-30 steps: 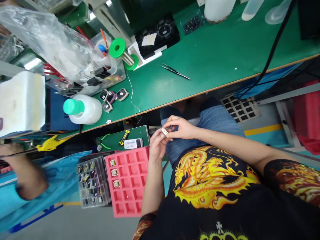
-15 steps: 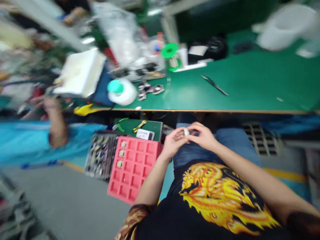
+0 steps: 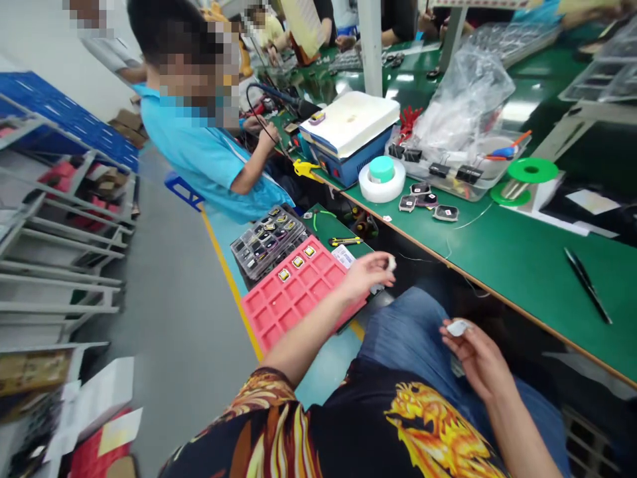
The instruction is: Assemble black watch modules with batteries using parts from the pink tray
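- The left hand [image 3: 367, 273] reached out to the far left on an extended arm, fingertips pinched together.
- The right hand [image 3: 472, 358] stayed near, over the lap, fingers curled and pinched.

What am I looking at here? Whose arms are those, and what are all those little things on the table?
The camera sits on a person's head and looks down, so the two arms coming up from the bottom are that person's own. You can see their black shirt with a yellow dragon and their jeans.

The left hand pinches a tiny pale piece at its fingertips, above the edge of a pink tray full of square pockets. Three pockets hold small parts. The right hand holds another small white piece over the lap.

Next to the pink tray is a clear box packed with little parts. On the green workbench lie black tweezers, a green spool, a white bottle with a green cap and a few small watch-like gadgets.

The person in the blue shirt is a co-worker at the same bench.
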The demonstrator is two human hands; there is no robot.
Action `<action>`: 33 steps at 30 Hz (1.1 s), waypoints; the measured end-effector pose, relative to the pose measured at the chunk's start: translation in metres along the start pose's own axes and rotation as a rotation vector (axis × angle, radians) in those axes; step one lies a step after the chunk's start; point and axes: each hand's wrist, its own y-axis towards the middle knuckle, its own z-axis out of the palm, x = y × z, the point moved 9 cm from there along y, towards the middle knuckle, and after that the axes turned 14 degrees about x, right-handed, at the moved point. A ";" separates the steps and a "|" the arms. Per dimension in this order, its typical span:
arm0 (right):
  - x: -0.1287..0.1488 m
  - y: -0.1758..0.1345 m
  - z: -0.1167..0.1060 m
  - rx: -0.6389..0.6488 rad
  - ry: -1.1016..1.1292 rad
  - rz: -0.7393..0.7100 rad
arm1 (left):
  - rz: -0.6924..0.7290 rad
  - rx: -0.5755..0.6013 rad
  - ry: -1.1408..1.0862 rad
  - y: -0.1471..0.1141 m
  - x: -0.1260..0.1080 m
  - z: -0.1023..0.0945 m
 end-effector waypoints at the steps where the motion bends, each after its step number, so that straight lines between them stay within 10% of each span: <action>1: -0.017 -0.001 -0.010 -0.011 0.058 0.060 | 0.053 -0.104 0.062 0.001 -0.026 -0.033; 7: -0.096 -0.001 -0.054 -0.075 0.333 0.287 | 0.284 -0.756 0.207 -0.017 -0.165 -0.231; 13: -0.097 0.012 -0.064 -0.118 0.341 0.284 | 0.312 -1.035 0.221 -0.043 -0.201 -0.332; 24: -0.085 0.006 -0.056 -0.076 0.326 0.288 | 0.231 -1.046 0.331 -0.059 -0.188 -0.377; 33: -0.082 0.001 -0.051 -0.102 0.266 0.288 | 0.208 -0.972 0.510 -0.057 -0.191 -0.363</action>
